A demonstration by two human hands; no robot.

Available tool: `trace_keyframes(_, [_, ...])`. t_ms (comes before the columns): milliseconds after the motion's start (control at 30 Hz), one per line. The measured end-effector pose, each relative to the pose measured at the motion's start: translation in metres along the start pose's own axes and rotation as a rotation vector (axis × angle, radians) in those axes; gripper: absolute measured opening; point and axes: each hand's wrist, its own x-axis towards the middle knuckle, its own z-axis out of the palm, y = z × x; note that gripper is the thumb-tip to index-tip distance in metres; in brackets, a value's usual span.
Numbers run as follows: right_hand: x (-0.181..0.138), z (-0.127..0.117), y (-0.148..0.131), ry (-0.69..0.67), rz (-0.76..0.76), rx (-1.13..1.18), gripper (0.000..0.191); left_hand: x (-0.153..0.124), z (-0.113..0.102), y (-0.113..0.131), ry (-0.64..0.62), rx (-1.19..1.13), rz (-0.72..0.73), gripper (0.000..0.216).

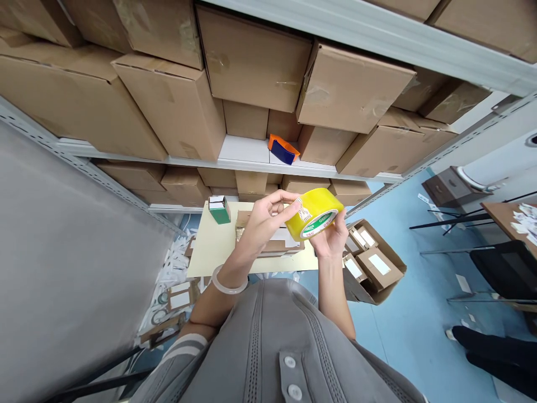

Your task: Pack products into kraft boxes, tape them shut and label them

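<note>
A roll of yellow packing tape (316, 197) is held up above the table, its green and white core label facing me. My right hand (331, 235) grips the roll from below and the right. The thumb and fingers of my left hand (266, 221) pinch at its left side, by a small white printed patch. Below lies a cardboard box (279, 249) with a white label on the pale yellow table (218, 243), partly hidden by my hands. A green and white small box (220, 210) stands at the table's back left.
Shelves packed with cardboard boxes (255, 61) rise in front. An orange and navy object (283, 149) lies at a shelf edge (247, 163). A large open carton (396, 274) of labelled boxes stands right of the table. A black chair (503, 268) and a person's legs (490, 347) are farther right.
</note>
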Motion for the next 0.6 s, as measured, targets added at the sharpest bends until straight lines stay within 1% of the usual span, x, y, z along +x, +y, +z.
trace_keyframes(67, [-0.001, 0.000, -0.001, 0.008, -0.010, -0.010, 0.035, -0.004, 0.003, 0.002, 0.056, 0.109, 0.101, 0.022])
trace_keyframes(200, [-0.002, -0.001, -0.003, 0.020, -0.018, -0.030, 0.035, -0.013, 0.008, 0.004, 0.217, 0.353, 0.301, 0.020])
trace_keyframes(267, [-0.002, -0.002, -0.003, 0.018, -0.021, -0.032, 0.035, -0.016, 0.011, 0.003, 0.279, 0.392, 0.379, 0.020])
trace_keyframes(333, [-0.002, -0.002, -0.003, 0.013, -0.022, -0.032, 0.035, -0.016, 0.011, 0.002, 0.314, 0.398, 0.433, 0.018])
trace_keyframes(400, [-0.002, -0.002, -0.004, 0.006, -0.019, -0.031, 0.035, -0.015, 0.010, 0.002, 0.307, 0.405, 0.453, 0.015])
trace_keyframes(500, [-0.002, -0.001, -0.004, 0.008, -0.010, -0.032, 0.035, -0.010, 0.003, 0.004, 0.223, 0.429, 0.437, 0.014])
trace_keyframes(600, [-0.001, 0.000, -0.004, 0.014, 0.010, -0.028, 0.035, -0.004, -0.005, 0.008, 0.113, 0.474, 0.384, 0.026])
